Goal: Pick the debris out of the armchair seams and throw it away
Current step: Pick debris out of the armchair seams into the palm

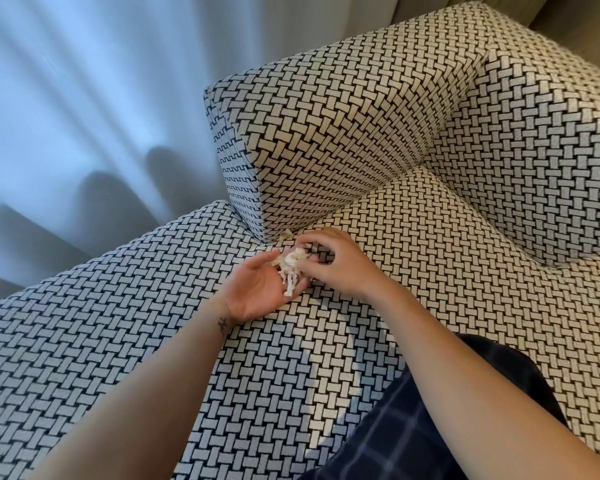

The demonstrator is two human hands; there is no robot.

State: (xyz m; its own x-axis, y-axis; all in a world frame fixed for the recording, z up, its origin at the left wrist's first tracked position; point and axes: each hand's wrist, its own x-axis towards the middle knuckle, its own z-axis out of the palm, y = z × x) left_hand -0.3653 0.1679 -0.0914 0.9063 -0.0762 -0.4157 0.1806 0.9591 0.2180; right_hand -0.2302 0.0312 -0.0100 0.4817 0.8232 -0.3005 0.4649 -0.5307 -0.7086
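The armchair (361, 116) is covered in black-and-white basket-weave fabric. My left hand (257, 289) lies palm up on the seat, cupping a clump of whitish shredded debris (291, 268). My right hand (336, 261) is just right of it, fingers curled, fingertips touching the top of that clump. One more pale scrap (286, 234) sticks out of the seam where the armrest block meets the seat cushion, just above both hands.
A sheer white curtain (84, 116) hangs at the left behind the chair. The seat cushion (447, 237) and backrest (551, 150) fill the right. My leg in dark checked trousers (430, 427) rests at the bottom right.
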